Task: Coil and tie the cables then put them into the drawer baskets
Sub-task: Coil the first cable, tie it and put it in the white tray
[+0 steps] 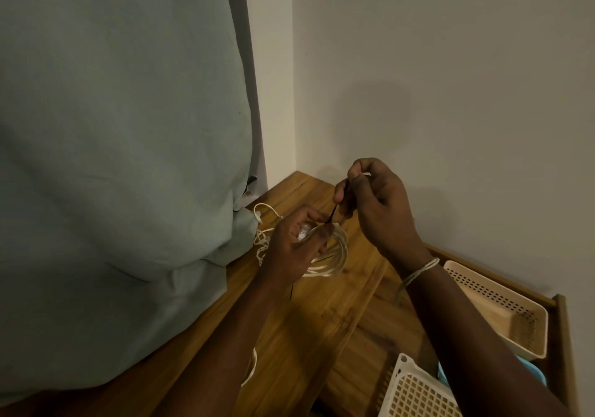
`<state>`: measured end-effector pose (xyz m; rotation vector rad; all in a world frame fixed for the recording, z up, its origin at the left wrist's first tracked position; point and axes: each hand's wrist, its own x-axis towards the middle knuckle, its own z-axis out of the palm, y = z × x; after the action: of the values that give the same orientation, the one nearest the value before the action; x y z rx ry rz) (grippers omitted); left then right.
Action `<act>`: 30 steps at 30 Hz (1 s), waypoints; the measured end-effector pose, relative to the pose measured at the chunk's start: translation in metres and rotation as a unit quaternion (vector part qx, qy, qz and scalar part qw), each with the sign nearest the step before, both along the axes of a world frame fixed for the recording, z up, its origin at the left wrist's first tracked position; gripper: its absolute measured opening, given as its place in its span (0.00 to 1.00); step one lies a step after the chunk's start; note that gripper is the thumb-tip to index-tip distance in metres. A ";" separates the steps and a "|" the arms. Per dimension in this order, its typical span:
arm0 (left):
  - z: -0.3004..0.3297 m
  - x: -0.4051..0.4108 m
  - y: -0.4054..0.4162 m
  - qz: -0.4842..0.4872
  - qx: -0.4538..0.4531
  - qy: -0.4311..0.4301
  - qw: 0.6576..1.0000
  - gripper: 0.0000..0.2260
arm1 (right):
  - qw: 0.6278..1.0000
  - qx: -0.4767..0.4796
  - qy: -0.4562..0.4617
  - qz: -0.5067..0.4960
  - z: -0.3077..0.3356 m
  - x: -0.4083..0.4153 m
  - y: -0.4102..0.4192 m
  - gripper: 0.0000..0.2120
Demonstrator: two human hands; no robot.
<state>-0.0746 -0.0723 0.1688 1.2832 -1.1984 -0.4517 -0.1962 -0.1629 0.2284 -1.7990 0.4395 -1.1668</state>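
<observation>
A coil of white cable (335,255) hangs just above the wooden tabletop (322,313), gripped by my left hand (293,249), which also holds the cable's clear plug. My right hand (373,204), raised a little above the coil, pinches a thin black tie (335,212) that runs down to the coil's top. More loose white cable (264,223) lies on the table behind my left hand. To the right, in an open drawer, sit a beige perforated basket (502,307) and a white lattice basket (415,391).
A large pale green cloth-covered object (122,159) fills the left side and rests on the table. White walls meet in a corner behind the table. A blue basket (528,368) shows between the two others. A white cable strand (252,368) hangs at the front edge.
</observation>
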 end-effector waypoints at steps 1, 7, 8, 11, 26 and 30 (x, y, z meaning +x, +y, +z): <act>-0.001 0.000 0.000 0.000 -0.002 -0.006 1.000 0.04 | 1.000 -0.001 -0.004 -0.001 0.001 -0.001 0.001 0.10; -0.006 -0.002 -0.001 -0.005 0.016 -0.003 1.000 0.02 | 1.000 0.002 0.001 0.012 0.002 -0.005 0.000 0.09; -0.008 -0.002 -0.001 -0.015 0.025 0.019 0.999 0.02 | 0.999 0.007 0.008 0.036 0.002 -0.006 -0.001 0.09; -0.012 -0.001 -0.001 -0.031 0.046 0.086 0.995 0.07 | 0.993 0.040 0.024 0.106 0.001 -0.014 -0.005 0.08; -0.003 0.004 0.013 -0.082 0.062 0.179 0.978 0.10 | 0.974 0.064 -0.006 0.219 -0.017 -0.032 -0.021 0.08; -0.002 0.005 0.015 -0.107 0.076 0.201 0.971 0.12 | 0.968 -0.005 0.059 0.244 -0.010 -0.037 -0.022 0.08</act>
<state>-0.0697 -0.0573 0.1668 1.1246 -0.9705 -0.9307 -0.2329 -0.1848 0.2181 -1.8529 0.0466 -0.7222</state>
